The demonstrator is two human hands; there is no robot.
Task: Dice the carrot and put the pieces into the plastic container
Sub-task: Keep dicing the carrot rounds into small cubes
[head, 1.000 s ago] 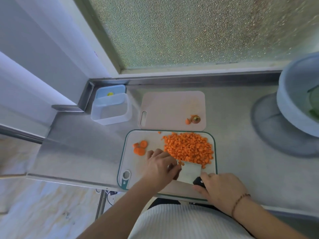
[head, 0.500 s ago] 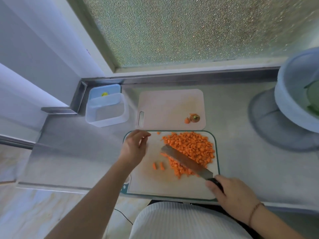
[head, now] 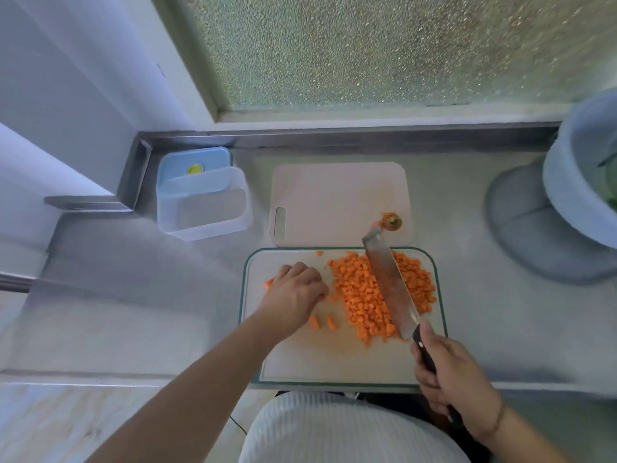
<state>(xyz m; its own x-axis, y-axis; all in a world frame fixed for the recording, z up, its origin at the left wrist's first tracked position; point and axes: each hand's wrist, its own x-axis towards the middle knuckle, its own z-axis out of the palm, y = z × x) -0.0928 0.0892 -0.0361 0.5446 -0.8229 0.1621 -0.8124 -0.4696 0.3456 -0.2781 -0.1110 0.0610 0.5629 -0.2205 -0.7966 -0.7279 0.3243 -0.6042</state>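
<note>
Mostly the carrot is diced: the pile of pieces (head: pixel 380 295) sits at the centre-right of my cutting board (head: pixel 334 359), with a few uncut slices (head: pixel 268 283) at nine o'clock under my left hand (head: pixel 293 295), whose fingers curl down over them. My right hand (head: pixel 450 379) clamps the knife (head: pixel 390 285) handle, blade flat across the pile. I should gather those slices inward, knuckles tucked, before chopping. My plastic container (head: pixel 203 208) waits empty at ten o'clock on the desk (head: pixel 484 312).
</note>
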